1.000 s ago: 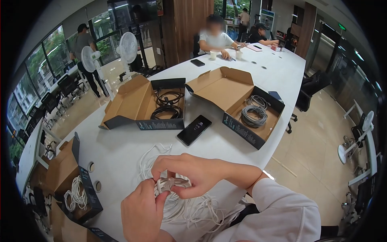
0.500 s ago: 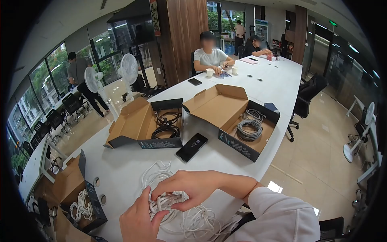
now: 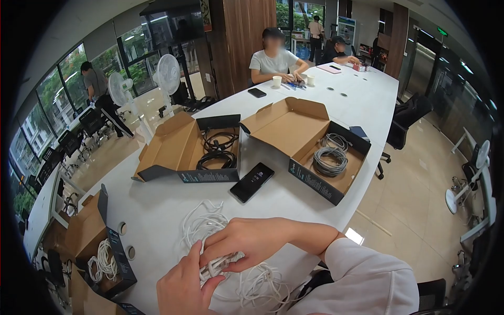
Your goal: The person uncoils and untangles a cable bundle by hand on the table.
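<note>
My left hand (image 3: 181,286) and my right hand (image 3: 239,242) are closed around a bundled white cable (image 3: 214,269), low over the table. The right hand covers the bundle from above, while the left thumb and fingers grip its near side. Behind my hands lies a loose tangle of white cables (image 3: 202,223). More white cable (image 3: 260,286) is spread on the table right of the bundle. My fingers hide part of what they hold.
A black phone (image 3: 252,182) lies beyond my hands. Open cardboard boxes hold black cables (image 3: 216,158), grey cables (image 3: 331,160) and white cables (image 3: 105,262). Across the white table (image 3: 362,86) sits a person (image 3: 273,60) near paper cups (image 3: 276,81). Two fans (image 3: 167,79) stand left.
The view has shifted slightly, so the boxes and phone appear higher. My fingers have closed a little further around the white cable bundle. The standing person at left leans forward more.
</note>
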{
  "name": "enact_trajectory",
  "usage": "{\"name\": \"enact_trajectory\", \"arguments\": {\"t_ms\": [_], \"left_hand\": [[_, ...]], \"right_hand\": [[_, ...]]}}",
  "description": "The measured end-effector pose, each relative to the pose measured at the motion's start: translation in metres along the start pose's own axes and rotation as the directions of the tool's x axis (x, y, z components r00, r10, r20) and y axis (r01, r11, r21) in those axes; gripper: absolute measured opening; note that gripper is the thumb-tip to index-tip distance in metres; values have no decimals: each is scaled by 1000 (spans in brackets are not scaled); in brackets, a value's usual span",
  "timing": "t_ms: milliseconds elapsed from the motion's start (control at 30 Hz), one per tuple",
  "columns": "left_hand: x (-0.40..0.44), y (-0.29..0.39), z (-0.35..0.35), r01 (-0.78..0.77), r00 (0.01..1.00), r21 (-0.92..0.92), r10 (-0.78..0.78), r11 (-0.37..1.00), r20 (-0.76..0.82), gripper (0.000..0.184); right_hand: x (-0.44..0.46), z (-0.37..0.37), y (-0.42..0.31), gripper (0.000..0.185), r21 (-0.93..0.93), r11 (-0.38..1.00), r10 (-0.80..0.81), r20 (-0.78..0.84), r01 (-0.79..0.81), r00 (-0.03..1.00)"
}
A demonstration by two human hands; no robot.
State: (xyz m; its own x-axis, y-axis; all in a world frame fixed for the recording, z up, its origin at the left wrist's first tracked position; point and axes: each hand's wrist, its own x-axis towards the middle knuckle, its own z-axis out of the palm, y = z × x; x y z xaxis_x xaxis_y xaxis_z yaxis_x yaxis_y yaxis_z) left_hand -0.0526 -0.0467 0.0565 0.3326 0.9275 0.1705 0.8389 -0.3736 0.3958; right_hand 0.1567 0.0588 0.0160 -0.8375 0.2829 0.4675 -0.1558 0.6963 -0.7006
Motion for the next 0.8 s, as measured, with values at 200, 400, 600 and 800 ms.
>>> {"name": "enact_trajectory", "arguments": {"t_ms": [200,400,600,800], "left_hand": [[-5,-5,-3,-41,997,9,41,999,-61,67],[-3,-8,-3,-145,979,45,150,988,-138,67],[4,-11,-1,-161,930,92,182,983,-320,65],[4,-24,3,-31,946,87,57,996,-318,91]], "right_hand": [[4,5,7,40,-78,992,-107,-67,101,992],[0,1,6,36,-119,989,-114,-178,93,977],[3,-1,8,39,-205,974,-159,-294,101,943],[0,-5,-3,37,-255,965,-165,-380,68,910]]}}
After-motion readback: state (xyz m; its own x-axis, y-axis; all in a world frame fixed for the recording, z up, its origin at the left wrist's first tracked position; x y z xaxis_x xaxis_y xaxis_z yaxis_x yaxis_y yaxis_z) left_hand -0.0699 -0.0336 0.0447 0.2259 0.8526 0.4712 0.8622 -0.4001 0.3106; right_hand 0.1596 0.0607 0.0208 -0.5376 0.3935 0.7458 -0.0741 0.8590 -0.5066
